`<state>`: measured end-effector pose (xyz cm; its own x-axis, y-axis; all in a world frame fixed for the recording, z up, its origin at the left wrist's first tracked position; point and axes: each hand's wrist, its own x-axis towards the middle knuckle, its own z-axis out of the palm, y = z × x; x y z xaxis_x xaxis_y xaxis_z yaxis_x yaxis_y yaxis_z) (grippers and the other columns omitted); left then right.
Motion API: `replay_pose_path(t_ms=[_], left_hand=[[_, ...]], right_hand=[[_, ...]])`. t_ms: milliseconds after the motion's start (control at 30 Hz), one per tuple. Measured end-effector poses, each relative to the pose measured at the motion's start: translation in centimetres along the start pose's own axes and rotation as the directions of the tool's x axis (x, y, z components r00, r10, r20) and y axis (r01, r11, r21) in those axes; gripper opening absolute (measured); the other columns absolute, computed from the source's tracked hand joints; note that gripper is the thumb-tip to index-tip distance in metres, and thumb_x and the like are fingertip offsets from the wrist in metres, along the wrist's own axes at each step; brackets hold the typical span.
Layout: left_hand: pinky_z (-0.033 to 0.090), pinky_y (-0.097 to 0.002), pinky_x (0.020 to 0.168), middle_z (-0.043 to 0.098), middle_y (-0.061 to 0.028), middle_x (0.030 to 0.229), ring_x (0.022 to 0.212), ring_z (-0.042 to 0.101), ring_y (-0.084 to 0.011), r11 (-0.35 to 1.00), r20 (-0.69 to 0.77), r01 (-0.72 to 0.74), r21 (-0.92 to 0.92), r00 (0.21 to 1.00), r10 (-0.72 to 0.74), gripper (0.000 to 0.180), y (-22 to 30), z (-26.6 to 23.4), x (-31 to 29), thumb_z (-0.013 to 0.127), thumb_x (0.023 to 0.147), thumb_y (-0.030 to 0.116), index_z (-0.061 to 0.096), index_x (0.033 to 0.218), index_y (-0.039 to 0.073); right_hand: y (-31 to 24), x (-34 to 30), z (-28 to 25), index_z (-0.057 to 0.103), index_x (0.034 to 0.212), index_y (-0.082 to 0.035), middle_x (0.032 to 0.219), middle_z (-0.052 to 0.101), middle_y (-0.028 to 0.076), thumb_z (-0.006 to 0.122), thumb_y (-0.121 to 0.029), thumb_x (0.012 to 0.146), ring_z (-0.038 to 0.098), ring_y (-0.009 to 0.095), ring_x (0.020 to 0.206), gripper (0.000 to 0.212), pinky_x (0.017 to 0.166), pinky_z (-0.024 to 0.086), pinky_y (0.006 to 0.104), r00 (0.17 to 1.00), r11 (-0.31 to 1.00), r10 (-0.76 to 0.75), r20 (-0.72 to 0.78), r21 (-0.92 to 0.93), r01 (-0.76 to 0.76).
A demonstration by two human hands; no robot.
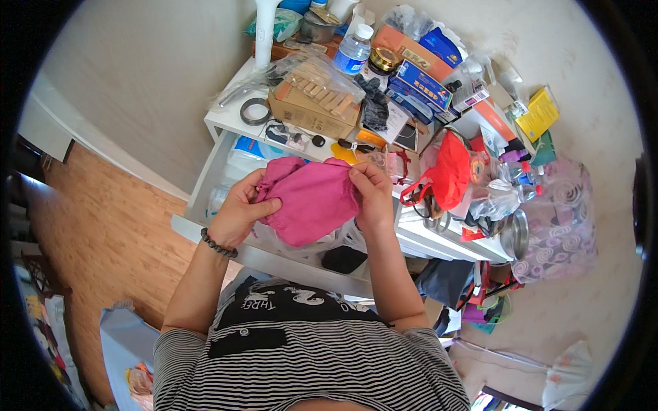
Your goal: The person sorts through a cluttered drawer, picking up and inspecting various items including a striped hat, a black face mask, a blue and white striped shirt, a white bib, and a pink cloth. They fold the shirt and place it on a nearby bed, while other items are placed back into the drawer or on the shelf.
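Observation:
A magenta piece of cloth [308,205], gathered along its upper edge, is held up between my two hands. My left hand [241,209] pinches its left side, thumb on top, with a dark bead bracelet round the wrist. The thumb and fingers of my right hand [372,194] grip its upper right corner. Below the cloth a white drawer [267,264] is pulled out. Inside it lie clear plastic bags and a black item [345,259] whose kind I cannot make out. The cloth covers much of the drawer's contents.
A white cabinet top [233,113] behind the drawer is crowded with a cardboard box [312,113], a tape roll [256,111], a water bottle [353,50], blue boxes [419,85] and a red bag [450,171]. Wooden floor [103,212] lies to the left.

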<state>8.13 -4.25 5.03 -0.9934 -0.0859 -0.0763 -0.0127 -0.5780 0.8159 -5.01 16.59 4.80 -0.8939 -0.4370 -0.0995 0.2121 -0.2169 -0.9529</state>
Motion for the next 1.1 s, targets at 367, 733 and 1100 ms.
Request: replay_pose_path(t_ms=[367,733,1100], left_hand=[[0.041,-0.0329,0.101,0.048,-0.0067,0.135,0.121,0.049,-0.0167,0.929,0.028,0.017,-0.37,1.0,-0.007,0.047,-1.0,-0.2,0.0,0.047,0.098,0.022,0.035,0.139,0.005],[0.04,-0.0327,0.101,0.05,-0.0094,0.132,0.12,0.049,-0.0175,0.984,-0.015,-0.068,-0.164,0.998,0.067,0.051,-1.6,1.1,0.4,0.052,0.093,0.02,0.035,0.138,0.001],[0.047,-0.0257,0.087,0.063,-0.007,0.11,0.097,0.06,-0.0128,0.999,-0.096,-0.04,0.023,0.995,0.042,0.031,-0.4,0.3,1.4,0.052,0.087,0.002,0.055,0.119,-0.001]], right_hand=[[-1.5,-1.5,1.5,0.05,0.116,0.001,0.109,0.059,0.011,0.05,0.01,0.072,0.059,0.022,0.101,0.045,0.091,0.045,0.0335,0.976,0.816,0.124,0.181,0.54,-0.204],[1.7,-1.2,3.1,0.043,0.127,0.0,0.119,0.055,0.009,0.061,0.001,0.081,0.054,0.017,0.11,0.05,0.094,0.042,0.0307,0.991,0.99,0.073,0.108,0.112,-0.085],[-0.5,-0.8,1.8,0.056,0.114,0.001,0.106,0.064,0.009,0.073,0.001,0.074,0.061,0.018,0.098,0.043,0.088,0.049,0.0319,0.964,0.926,0.175,0.2,0.299,-0.231]])
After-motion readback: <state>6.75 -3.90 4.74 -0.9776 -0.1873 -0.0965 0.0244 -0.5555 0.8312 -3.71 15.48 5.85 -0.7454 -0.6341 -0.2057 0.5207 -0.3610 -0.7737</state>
